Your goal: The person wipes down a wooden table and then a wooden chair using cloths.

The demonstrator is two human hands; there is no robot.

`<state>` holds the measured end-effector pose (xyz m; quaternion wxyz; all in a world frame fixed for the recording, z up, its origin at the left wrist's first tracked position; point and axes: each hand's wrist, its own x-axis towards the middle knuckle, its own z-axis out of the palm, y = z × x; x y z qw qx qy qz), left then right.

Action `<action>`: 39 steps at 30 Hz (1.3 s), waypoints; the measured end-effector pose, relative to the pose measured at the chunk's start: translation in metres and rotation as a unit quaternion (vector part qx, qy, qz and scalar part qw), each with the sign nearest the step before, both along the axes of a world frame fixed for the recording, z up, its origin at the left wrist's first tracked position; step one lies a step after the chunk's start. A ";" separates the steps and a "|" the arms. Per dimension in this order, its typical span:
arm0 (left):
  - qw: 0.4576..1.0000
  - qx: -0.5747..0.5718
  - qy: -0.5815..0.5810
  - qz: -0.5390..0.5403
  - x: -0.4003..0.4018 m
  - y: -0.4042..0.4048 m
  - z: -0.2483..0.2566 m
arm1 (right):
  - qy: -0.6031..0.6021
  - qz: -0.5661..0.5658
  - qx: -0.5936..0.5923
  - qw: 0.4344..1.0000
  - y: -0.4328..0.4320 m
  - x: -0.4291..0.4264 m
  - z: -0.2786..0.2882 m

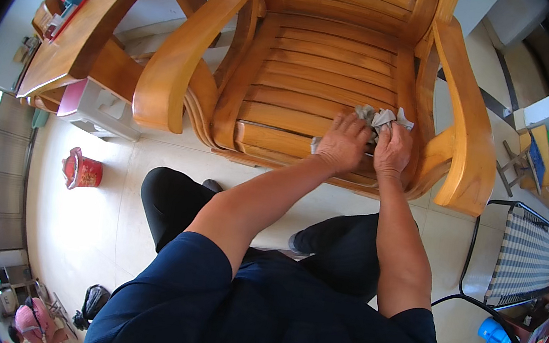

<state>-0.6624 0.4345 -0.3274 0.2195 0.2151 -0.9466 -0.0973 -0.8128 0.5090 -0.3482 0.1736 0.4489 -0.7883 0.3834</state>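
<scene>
A varnished wooden armchair (316, 84) with a slatted seat stands in front of me. A crumpled light grey cloth (385, 118) lies on the right front part of the seat. My left hand (344, 141) presses down on part of the cloth, palm down, and a bit of cloth shows at its left edge. My right hand (393, 147) grips the bunched cloth with fingers and thumb, close beside my left hand. The underside of both hands is hidden, as is the cloth below them.
A wooden table (104, 11) bearing small items stands at the left, with a plastic stool (99, 109) beneath. A red bucket (83, 171) is on the floor. At the right are a checked folding bed (526, 259) and a blue jug (494, 332). A person in pink (35, 319) is at lower left.
</scene>
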 end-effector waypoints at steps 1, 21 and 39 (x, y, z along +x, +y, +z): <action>1.000 0.004 0.000 0.020 0.016 -0.009 0.000 | 0.022 -0.006 0.006 1.000 0.000 0.002 0.001; 0.974 -0.094 0.002 0.205 0.238 -0.108 -0.010 | 0.043 -0.024 0.053 0.997 -0.003 0.009 0.008; 0.975 -0.010 -0.072 0.209 0.157 -0.210 0.005 | 0.088 -0.011 0.095 0.992 0.001 0.015 0.013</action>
